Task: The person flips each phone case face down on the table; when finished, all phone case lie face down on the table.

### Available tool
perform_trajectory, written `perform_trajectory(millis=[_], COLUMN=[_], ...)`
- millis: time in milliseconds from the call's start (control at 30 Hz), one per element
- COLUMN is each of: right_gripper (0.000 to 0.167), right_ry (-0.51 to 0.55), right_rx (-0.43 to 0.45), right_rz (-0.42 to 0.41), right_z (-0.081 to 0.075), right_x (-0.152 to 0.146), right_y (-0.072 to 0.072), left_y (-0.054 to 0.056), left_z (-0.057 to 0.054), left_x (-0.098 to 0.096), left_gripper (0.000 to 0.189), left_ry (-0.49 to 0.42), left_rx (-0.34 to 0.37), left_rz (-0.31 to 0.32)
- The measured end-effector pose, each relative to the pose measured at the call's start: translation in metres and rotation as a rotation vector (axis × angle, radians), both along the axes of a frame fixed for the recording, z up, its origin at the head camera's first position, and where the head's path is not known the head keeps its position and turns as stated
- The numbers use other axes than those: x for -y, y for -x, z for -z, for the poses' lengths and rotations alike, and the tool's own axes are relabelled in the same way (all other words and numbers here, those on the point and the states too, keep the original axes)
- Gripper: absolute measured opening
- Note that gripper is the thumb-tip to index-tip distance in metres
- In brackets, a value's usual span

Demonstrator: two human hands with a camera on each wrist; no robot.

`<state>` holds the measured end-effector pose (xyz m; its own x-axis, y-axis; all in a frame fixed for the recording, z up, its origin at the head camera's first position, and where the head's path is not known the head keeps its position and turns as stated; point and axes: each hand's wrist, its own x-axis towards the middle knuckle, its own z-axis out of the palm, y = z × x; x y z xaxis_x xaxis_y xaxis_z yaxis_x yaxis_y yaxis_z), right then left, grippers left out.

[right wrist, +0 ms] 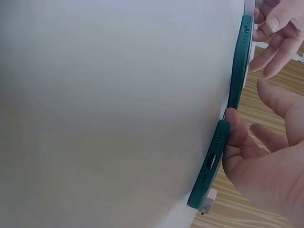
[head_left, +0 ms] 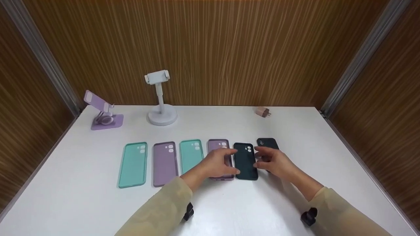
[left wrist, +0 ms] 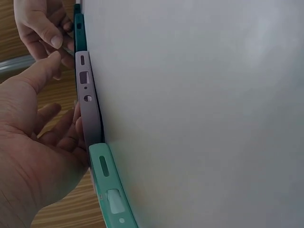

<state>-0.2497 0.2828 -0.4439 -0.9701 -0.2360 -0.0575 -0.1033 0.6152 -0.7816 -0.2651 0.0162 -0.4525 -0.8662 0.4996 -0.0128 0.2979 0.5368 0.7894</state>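
A dark green phone case [head_left: 245, 164] lies with its hollow side up between my two hands. My left hand [head_left: 218, 164] hovers over a purple phone case [head_left: 216, 144], its thumb and fingers spread apart at the dark case's left edge. On the other side my right hand [head_left: 275, 162] has thumb and fingers apart near the dark case's right edge. Beneath the right hand lies a second dark green case [head_left: 268, 143], partly hidden. In the right wrist view, the right fingers [right wrist: 235, 135] are beside the ends of both dark cases. Neither hand grips a case.
Left of my hands lie a mint case [head_left: 192, 152], another purple case [head_left: 165, 165] and another mint case [head_left: 133, 165]. Behind them stand a white phone stand [head_left: 162, 114] and a purple folding stand [head_left: 108, 121]. A pink charger plug [head_left: 262, 111] sits near the back wall.
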Motion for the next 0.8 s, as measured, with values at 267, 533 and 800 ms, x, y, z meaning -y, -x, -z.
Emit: perform_trajectory(millis=[267, 533, 800], right_gripper=[0.066, 0.062, 0.059], right_ry=[-0.018, -0.032, -0.049], right_rx=[0.009, 0.017, 0.013], right_rz=[-0.003, -0.004, -0.026], right_z=[0.0013, 0.0026, 0.0031], right_x=[0.0009, 0.0029, 0.002], right_y=[0.0003, 0.001, 0.0001], left_y=[-0.0023, -0.0016, -0.0019], left_z=[0.0009, 0.0028, 0.0037], left_x=[-0.0009, -0.0043, -0.0069], left_gripper=[0.081, 0.085, 0.088], left_ry=[0.026, 0.091, 0.146], left_rx=[-0.026, -0.086, -0.103], left_rz=[0.024, 0.056, 0.067])
